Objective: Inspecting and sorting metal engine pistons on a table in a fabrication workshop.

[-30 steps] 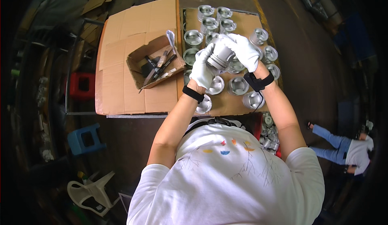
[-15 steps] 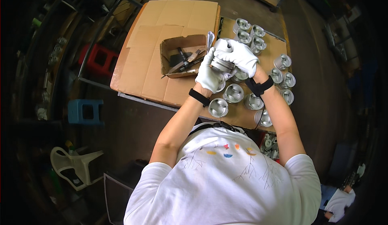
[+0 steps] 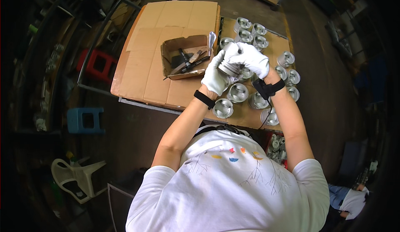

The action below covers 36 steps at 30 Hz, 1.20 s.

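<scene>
A silver metal piston [image 3: 229, 69] is held between my two white-gloved hands above the table. My left hand [image 3: 215, 77] is closed round its left side, thumb up. Over its top and right side curl the fingers of my right hand [image 3: 252, 60], and what the fingertips touch is hidden. More pistons stand close by: one [image 3: 238, 93] just below my hands, another [image 3: 223, 108] nearest my body, and a group [image 3: 243, 37] beyond my hands. Left of my hands sits an open cardboard box [image 3: 170, 48] with dark rod-like tools and a flat bar in it.
Flattened cardboard [image 3: 143, 71] covers the table's left part. Further pistons [image 3: 286, 59] stand along its right side. A blue stool [image 3: 85, 120], a red stool [image 3: 97, 65] and a pale plastic chair [image 3: 79, 178] are on the left. Another person [image 3: 352, 203] is at lower right.
The whole view has shifted slightly, with the table and box now a little further left. Both hands still grip the piston, and my right fingers have moved slightly on it.
</scene>
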Each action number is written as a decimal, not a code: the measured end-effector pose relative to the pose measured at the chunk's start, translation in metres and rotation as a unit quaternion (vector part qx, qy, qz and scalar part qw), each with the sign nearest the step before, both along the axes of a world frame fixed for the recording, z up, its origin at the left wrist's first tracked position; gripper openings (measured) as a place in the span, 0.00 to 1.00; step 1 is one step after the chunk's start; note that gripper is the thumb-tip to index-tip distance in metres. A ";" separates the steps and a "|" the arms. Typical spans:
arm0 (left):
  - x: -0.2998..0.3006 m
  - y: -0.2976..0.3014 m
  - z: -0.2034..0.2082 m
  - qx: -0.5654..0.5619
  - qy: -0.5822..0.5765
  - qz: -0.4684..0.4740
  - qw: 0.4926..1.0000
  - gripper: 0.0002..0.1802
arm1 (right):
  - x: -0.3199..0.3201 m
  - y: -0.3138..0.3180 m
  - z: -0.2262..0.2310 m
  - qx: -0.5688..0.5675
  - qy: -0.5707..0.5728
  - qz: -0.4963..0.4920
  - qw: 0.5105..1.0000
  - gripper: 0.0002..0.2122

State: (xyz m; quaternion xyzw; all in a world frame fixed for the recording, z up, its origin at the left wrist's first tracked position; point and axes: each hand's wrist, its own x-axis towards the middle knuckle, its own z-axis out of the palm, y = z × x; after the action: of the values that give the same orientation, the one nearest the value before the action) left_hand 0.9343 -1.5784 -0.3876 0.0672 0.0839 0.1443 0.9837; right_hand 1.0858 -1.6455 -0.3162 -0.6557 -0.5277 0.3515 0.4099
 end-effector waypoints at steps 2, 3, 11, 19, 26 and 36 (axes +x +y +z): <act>0.001 -0.005 0.002 0.003 0.000 -0.003 1.000 0.28 | -0.002 -0.002 -0.004 -0.029 0.068 -0.057 0.996 0.11; 0.001 -0.008 0.004 0.005 0.002 -0.003 1.000 0.27 | -0.005 -0.002 -0.003 -0.028 0.068 -0.059 0.996 0.11; 0.005 -0.018 -0.008 0.004 -0.004 -0.005 1.000 0.25 | -0.007 -0.007 -0.012 -0.019 0.011 -0.133 0.991 0.12; -0.004 -0.019 0.000 0.016 0.014 -0.005 1.000 0.27 | 0.005 -0.006 -0.025 0.020 -0.060 -0.106 0.992 0.14; -0.079 -0.013 0.034 0.051 0.039 0.019 0.998 0.30 | -0.024 0.018 0.029 0.046 0.088 -0.085 0.991 0.19; -0.195 0.035 0.041 0.011 0.105 0.291 0.951 0.35 | -0.096 0.160 -0.072 -0.110 -0.460 0.024 0.881 0.12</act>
State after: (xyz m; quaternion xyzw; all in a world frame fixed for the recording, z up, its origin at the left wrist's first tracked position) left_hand 0.7389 -1.5431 -0.3462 0.0655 0.2010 0.4176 0.8837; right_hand 0.9898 -1.4857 -0.3881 -0.7716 -0.6304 0.0761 0.0374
